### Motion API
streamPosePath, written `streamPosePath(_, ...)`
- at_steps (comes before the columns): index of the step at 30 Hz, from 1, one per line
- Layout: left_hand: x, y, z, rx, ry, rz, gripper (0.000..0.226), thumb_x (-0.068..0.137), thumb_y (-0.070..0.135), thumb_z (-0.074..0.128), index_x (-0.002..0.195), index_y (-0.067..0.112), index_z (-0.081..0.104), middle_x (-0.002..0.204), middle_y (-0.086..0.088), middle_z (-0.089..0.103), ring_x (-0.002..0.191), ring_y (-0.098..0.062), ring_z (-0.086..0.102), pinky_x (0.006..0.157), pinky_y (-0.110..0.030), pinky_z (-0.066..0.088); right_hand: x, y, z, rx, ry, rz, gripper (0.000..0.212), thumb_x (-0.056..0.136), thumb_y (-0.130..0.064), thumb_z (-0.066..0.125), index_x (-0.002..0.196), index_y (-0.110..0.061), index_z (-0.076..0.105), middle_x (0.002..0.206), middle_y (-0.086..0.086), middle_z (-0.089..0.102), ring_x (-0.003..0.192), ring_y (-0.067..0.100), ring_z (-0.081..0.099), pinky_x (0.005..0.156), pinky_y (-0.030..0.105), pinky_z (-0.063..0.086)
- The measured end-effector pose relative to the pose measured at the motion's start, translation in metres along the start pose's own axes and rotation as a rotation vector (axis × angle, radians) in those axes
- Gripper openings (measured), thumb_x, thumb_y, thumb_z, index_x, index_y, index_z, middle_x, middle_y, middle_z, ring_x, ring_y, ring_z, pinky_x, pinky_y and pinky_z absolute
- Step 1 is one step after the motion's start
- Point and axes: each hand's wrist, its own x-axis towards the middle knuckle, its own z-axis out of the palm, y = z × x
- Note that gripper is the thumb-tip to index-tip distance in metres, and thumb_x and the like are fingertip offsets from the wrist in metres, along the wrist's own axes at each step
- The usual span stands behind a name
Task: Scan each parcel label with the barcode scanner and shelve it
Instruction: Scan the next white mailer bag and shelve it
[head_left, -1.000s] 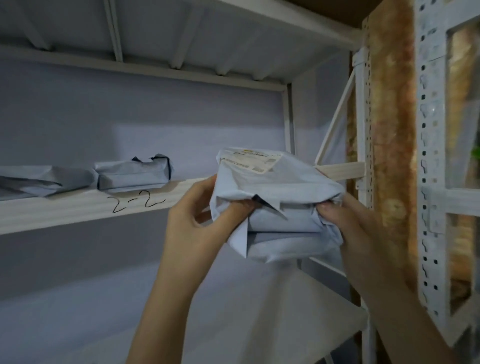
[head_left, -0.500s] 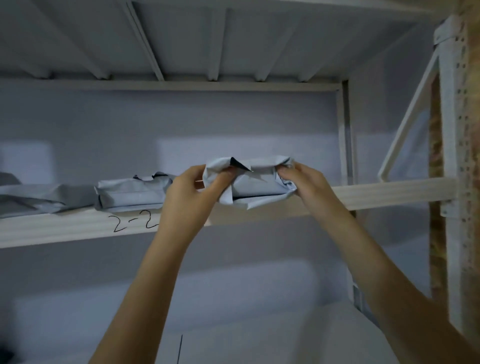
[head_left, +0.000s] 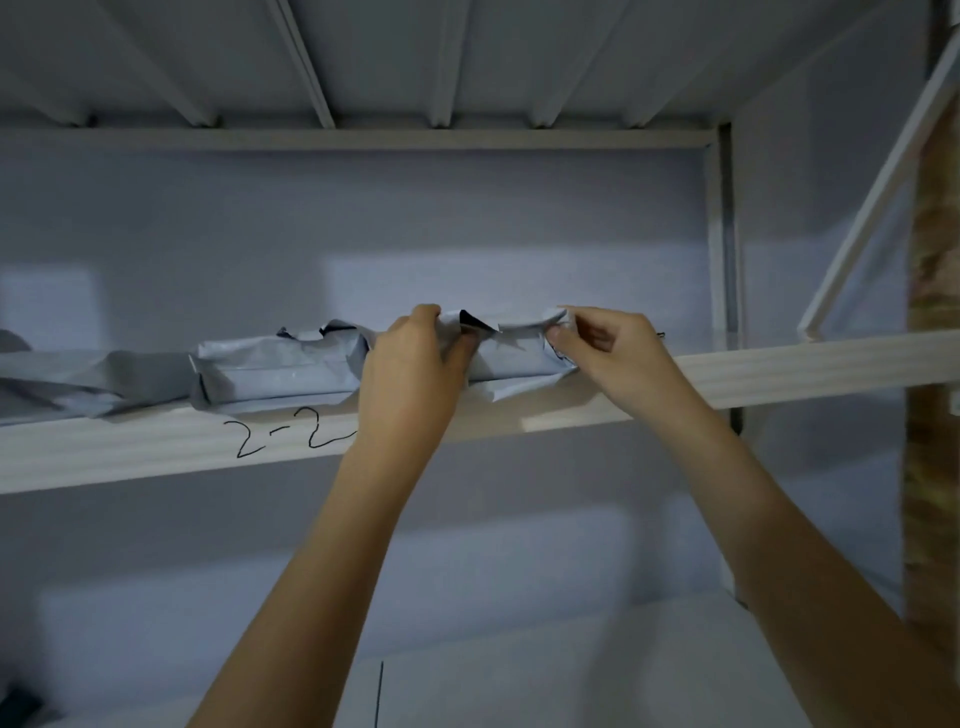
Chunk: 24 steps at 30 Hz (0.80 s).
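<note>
While your left hand (head_left: 410, 364) and right hand (head_left: 605, 353) pinch the grey parcel (head_left: 511, 358) resting mid-frame on the shelf (head_left: 779, 371), letting go early could let its overhanging edge slide off

A pale wooden shelf (head_left: 779, 371) is running across the view, its front edge carrying the handwritten mark "2-2" (head_left: 291, 434) just below and outward of the left hand's grip. A grey parcel (head_left: 514, 358) is lying on the board between the two grips, the left hand (head_left: 410, 364) pinching its one end and the right hand (head_left: 602, 348) pinching the other. Touching the left grip on its outer side, a second grey parcel (head_left: 275, 369) is resting on the same board. Further out from that grip, a flatter grey bag (head_left: 67, 379) is lying at the board's far end. Below the arms, a lower shelf (head_left: 571, 675) is showing.
</note>
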Motion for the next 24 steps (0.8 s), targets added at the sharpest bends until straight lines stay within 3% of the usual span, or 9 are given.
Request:
streamPosePath(3,0.008,-0.004,0.006,0.034,-0.004,0.038,0.041,0.094,0.034,0.051,0.117,0.0,0.054,0.109,-0.021,0.063,0.102,-0.036,0.055,0.076,-0.036,0.036,0.003,0.004,0.006,-0.094,0.009,0.013,0.022,0.09,-0.02,0.056,0.082,-0.001,0.063,0.075,0.005,0.066,0.075,0.009,0.058,0.075,0.032,0.046)
streamPosePath(5,0.011,-0.006,0.011,0.039,0.008,0.057,0.041,0.094,0.034,0.05,0.114,-0.002,0.053,0.105,-0.023,0.063,0.1,-0.037,0.055,0.072,-0.034,0.033,0.005,0.007,0.009,-0.165,0.019,0.017,0.026,0.089,-0.026,0.053,0.075,-0.006,0.059,0.067,0.002,0.058,0.068,0.016,0.054,0.069,0.032,0.041)
streamPosePath(7,0.011,-0.005,0.015,0.06,0.017,0.067,0.04,0.096,0.032,0.047,0.115,-0.003,0.05,0.106,-0.024,0.062,0.099,-0.039,0.055,0.069,-0.034,0.03,0.005,0.008,0.01,-0.223,0.036,0.026,0.029,0.089,-0.029,0.052,0.074,-0.006,0.057,0.07,0.012,0.06,0.069,0.031,0.055,0.066,0.035,0.041)
streamPosePath(10,0.001,-0.003,0.02,0.042,0.047,0.054,0.045,0.098,0.028,0.044,0.133,0.0,0.038,0.122,-0.024,0.054,0.107,-0.041,0.053,0.073,-0.036,0.033,-0.001,0.006,0.015,-0.259,0.079,0.021,0.022,0.092,-0.031,0.05,0.079,-0.017,0.061,0.073,-0.005,0.062,0.074,0.013,0.057,0.071,0.035,0.043)
streamPosePath(13,-0.029,-0.008,0.02,-0.049,0.228,0.152,0.048,0.098,0.021,0.043,0.14,-0.002,0.034,0.14,-0.027,0.042,0.126,-0.04,0.045,0.095,-0.043,0.042,-0.024,0.006,0.021,-0.297,0.249,-0.046,0.035,0.095,-0.03,0.044,0.122,-0.012,0.058,0.122,0.001,0.062,0.115,0.014,0.054,0.1,0.031,0.042)
streamPosePath(14,-0.045,-0.011,0.02,-0.068,0.305,0.211,0.046,0.097,0.017,0.043,0.138,-0.004,0.037,0.141,-0.027,0.041,0.129,-0.039,0.043,0.098,-0.04,0.042,-0.037,0.005,0.022,-0.3,0.332,-0.108,0.037,0.094,-0.027,0.043,0.124,-0.008,0.056,0.125,0.003,0.059,0.118,0.016,0.052,0.102,0.03,0.041)
streamPosePath(17,-0.103,-0.034,0.031,-0.04,0.383,0.365,0.042,0.09,0.006,0.046,0.132,-0.003,0.047,0.134,-0.026,0.05,0.125,-0.035,0.048,0.097,-0.035,0.041,-0.085,0.012,0.028,-0.273,0.458,-0.33,0.028,0.088,-0.013,0.042,0.1,0.002,0.064,0.1,0.004,0.059,0.098,0.02,0.056,0.088,0.029,0.044)
streamPosePath(20,-0.155,-0.072,0.054,0.079,0.234,0.317,0.04,0.087,0.012,0.046,0.126,0.007,0.048,0.124,-0.022,0.058,0.11,-0.031,0.054,0.085,-0.036,0.045,-0.127,0.04,0.053,-0.294,0.327,-0.313,0.022,0.085,-0.011,0.045,0.082,0.001,0.063,0.084,0.009,0.061,0.081,0.023,0.057,0.074,0.032,0.046)
streamPosePath(24,-0.207,-0.125,0.072,0.195,-0.081,0.002,0.044,0.087,0.027,0.042,0.125,0.007,0.048,0.122,-0.021,0.058,0.105,-0.036,0.06,0.08,-0.04,0.052,-0.17,0.08,0.106,-0.221,-0.1,0.143,0.021,0.084,-0.026,0.054,0.101,-0.014,0.058,0.1,-0.006,0.06,0.088,0.006,0.055,0.077,0.026,0.047)
